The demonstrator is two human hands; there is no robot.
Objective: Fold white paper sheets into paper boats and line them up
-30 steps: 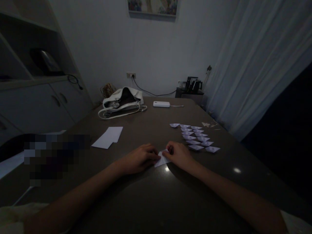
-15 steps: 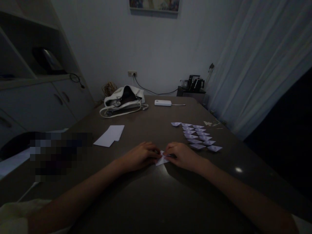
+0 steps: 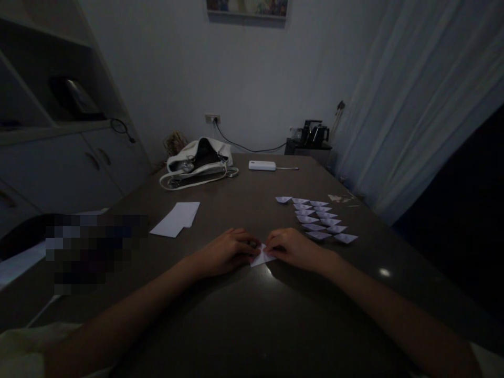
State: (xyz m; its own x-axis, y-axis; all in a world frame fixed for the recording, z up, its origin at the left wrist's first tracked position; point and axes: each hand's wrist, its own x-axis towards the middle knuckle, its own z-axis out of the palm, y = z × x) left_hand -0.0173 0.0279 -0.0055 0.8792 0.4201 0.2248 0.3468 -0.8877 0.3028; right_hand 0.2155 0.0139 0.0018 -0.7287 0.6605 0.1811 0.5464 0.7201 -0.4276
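Observation:
A small folded piece of white paper [image 3: 260,259] lies at the middle of the table, between my two hands. My left hand [image 3: 233,251] grips its left side with bent fingers. From the other side, the fingers of my right hand [image 3: 289,247] pinch the paper's right part. The fingertips hide its upper edge. Just beyond my right hand, several folded paper boats [image 3: 317,221] stand in rows. To the far left of my left hand lies a small stack of white paper sheets [image 3: 176,219].
A white handbag [image 3: 200,163] rests at the table's back left. Right of it lies a white power bank [image 3: 262,165] with a short cable. Paper scraps [image 3: 340,199] are near the right edge. A blurred patch [image 3: 94,249] covers something at the left.
Both hands keep hold of the folded paper, their fingers shifting only slightly. The whole view has moved a little; the boats and sheets stay where they were on the table.

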